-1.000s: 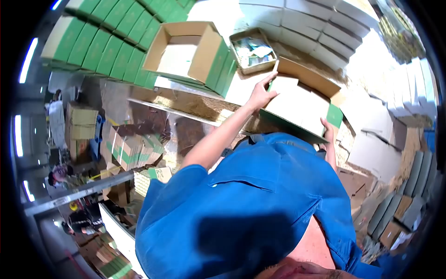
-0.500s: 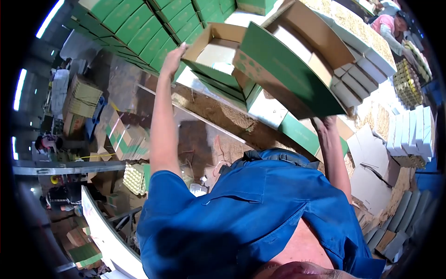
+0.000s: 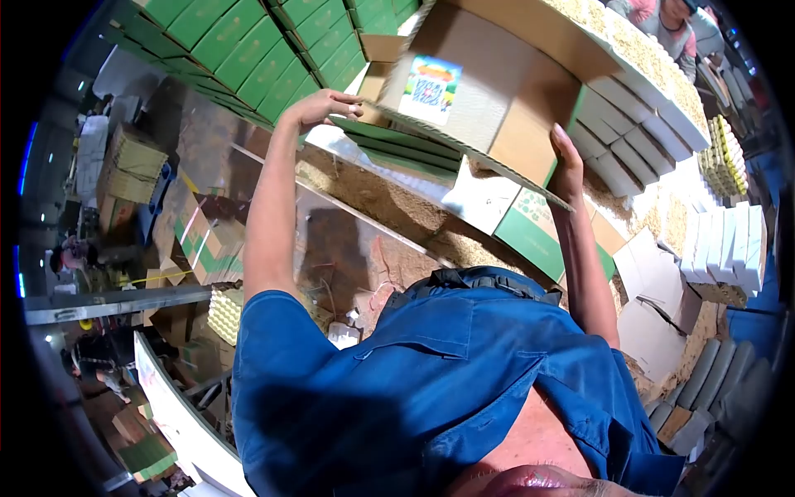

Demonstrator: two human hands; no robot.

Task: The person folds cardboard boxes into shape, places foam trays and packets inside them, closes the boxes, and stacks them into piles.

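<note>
An open cardboard box (image 3: 513, 74), brown inside and green outside, is tilted toward me between my hands. A printed card with a QR code (image 3: 431, 89) lies inside it. My right hand (image 3: 567, 170) grips the box's right end, thumb up along the side, its other fingers mostly hidden. My left hand (image 3: 321, 109) has bent fingers at the box's near left corner, seemingly pinching the edge. Beneath the box is a low stack of green boxes (image 3: 397, 149), partly covered by it. Another green carton (image 3: 530, 236) lies below my right hand.
Tall stacks of green boxes (image 3: 248, 58) stand at the upper left. Grey-white blocks (image 3: 621, 137), egg trays (image 3: 725, 157) and upright white pieces (image 3: 729, 248) are on the right. Another person (image 3: 669, 29) is at the upper right. A metal beam (image 3: 124, 304) crosses the left.
The large box has swung so its inside and the QR card now face me. My left hand has left the smaller open box's edge and come to the large box's corner; my right hand has risen.
</note>
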